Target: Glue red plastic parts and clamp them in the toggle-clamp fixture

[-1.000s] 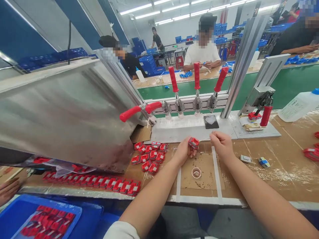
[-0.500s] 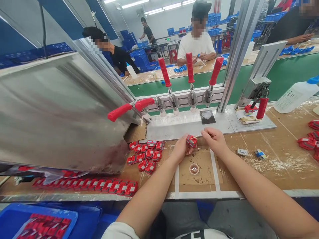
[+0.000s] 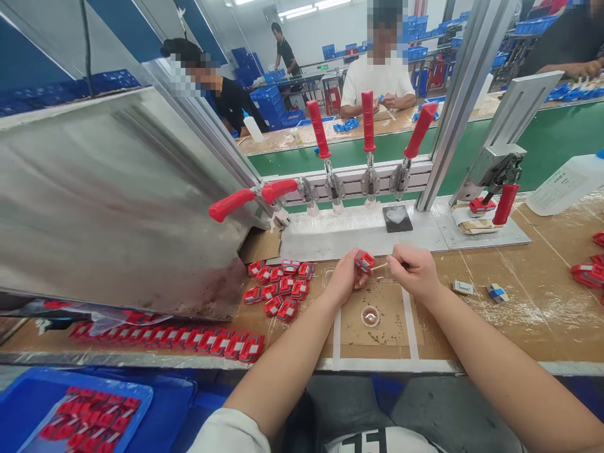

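My left hand [image 3: 346, 277] is closed around a small red and grey plastic part [image 3: 364, 260], holding it up above the bench. In my right hand [image 3: 411, 269] the fingers pinch a thin pale stick [image 3: 380, 267], whose far end reaches the lower right side of that part. Below the hands, a small round cup [image 3: 370, 316] with a little brownish content stands on a cardboard mat [image 3: 391, 333] edged with white tape. Left of my left hand lies a loose cluster of similar red parts [image 3: 285, 285].
Toggle clamps with red handles [image 3: 369, 123] line a metal rail behind the hands. A dark square plate [image 3: 397, 218] lies on the metal base. More red parts form a row [image 3: 202, 340] at front left. A white bottle [image 3: 564, 185] stands right. Co-workers sit opposite.
The stick's tip has shifted from the top of the red part to its lower right side. My right hand has turned slightly; the whole view has shifted a little.
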### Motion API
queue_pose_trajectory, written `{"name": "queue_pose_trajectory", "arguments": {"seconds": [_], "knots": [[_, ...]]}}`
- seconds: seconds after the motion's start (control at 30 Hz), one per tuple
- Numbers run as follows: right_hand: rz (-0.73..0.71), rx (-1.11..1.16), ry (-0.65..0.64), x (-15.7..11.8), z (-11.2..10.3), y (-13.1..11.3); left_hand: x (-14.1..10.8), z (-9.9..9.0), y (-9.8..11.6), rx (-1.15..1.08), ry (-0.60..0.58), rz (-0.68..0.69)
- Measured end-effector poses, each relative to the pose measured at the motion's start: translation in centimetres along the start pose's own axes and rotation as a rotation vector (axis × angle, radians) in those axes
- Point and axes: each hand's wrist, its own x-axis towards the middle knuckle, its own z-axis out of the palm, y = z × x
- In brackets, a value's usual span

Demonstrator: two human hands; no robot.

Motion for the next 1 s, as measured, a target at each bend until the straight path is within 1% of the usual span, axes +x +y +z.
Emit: {"name": "queue_pose_trajectory", "arguments": {"seconds": [0.03,0.13,0.2,0.3,0.4,0.47,0.5,0.53,0.57,0.67,0.7,0.73,0.77,0.8,1.0], "knots": [[-0.039,0.05,-0.099,-0.1,-0.1,-0.2,0.0,0.0,0.1,-0.022,0.002,0.002],[-0.149,0.177,-0.473,-0.3,-0.1,-0.7,0.0,-0.1,0.4,-0.047,0.009,0.021],[-0.16,0.18,-0.653,-0.5,0.2,-0.7,0.0,-0.2,0.5,-0.044,0.014,0.021],[-0.124,0.115,-0.785,-0.8,0.7,-0.5,0.1,-0.3,0.6,-0.048,0.006,0.01],[-0.109,0.092,-0.837,-0.9,1.0,-0.5,0.1,-0.4,0.6,-0.044,0.008,0.008],[-0.094,0.128,-0.806,-0.8,0.9,-0.5,0.1,-0.4,0.6,-0.038,0.016,0.006],[-0.08,0.155,-0.758,-0.7,0.7,-0.5,0.1,-0.4,0.6,-0.035,0.017,0.003],[-0.057,0.183,-0.68,-0.6,0.6,-0.5,0.1,-0.5,0.6,-0.031,0.011,0.001],[-0.024,0.206,-0.569,-0.5,0.5,-0.4,0.1,-0.5,0.5,-0.022,-0.001,0.0],[0.112,0.227,-0.133,-0.2,0.1,0.0,0.1,-0.6,0.5,0.031,-0.057,0.006],[0.157,0.218,-0.017,-0.1,0.1,0.1,0.1,-0.6,0.5,0.052,-0.073,0.009],[0.19,0.205,0.063,-0.1,0.1,0.2,0.1,-0.6,0.5,0.07,-0.082,0.011],[0.211,0.191,0.102,0.0,0.1,0.3,0.1,-0.6,0.5,0.084,-0.085,0.012],[0.222,0.177,0.114,0.0,0.1,0.4,0.0,-0.6,0.5,0.098,-0.086,0.011],[0.226,0.128,0.076,0.3,0.4,0.2,-0.1,-0.6,0.5,0.157,-0.09,0.004]]}}
